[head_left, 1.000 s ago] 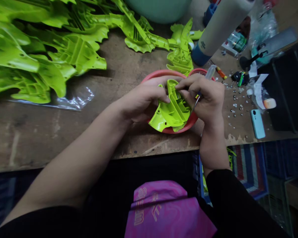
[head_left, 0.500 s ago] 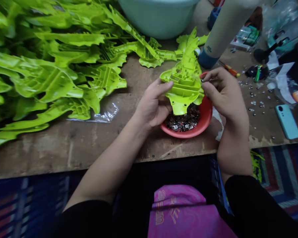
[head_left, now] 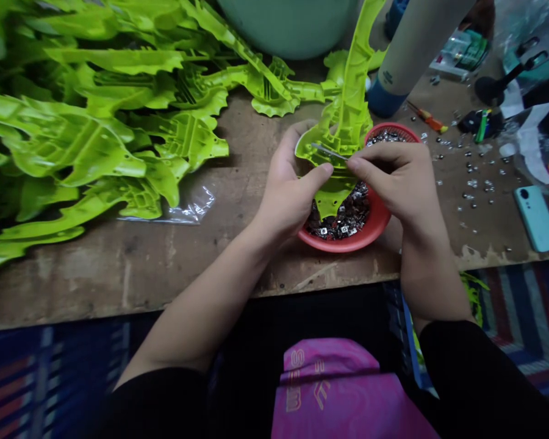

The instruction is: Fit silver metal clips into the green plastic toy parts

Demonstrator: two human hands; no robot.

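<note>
Above the red bowl (head_left: 348,242), a lime-green part (head_left: 350,103) stands upright, clamped by the left hand's (head_left: 290,189) fingers (head_left: 311,180) wrapped around its lower half. The right hand's (head_left: 398,189) fingers (head_left: 363,164) pinch together on a thin metal tool (head_left: 329,152) that touches the part. Metal bits (head_left: 343,213) fill the bowl. More green parts (head_left: 96,140) heap at nine o'clock on the table (head_left: 119,262), and a phone (head_left: 536,218) lies at three.

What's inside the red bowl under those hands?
The red bowl holds small metal pieces; the rest is hidden by the green plastic moulding, left hand and right hand.
</note>
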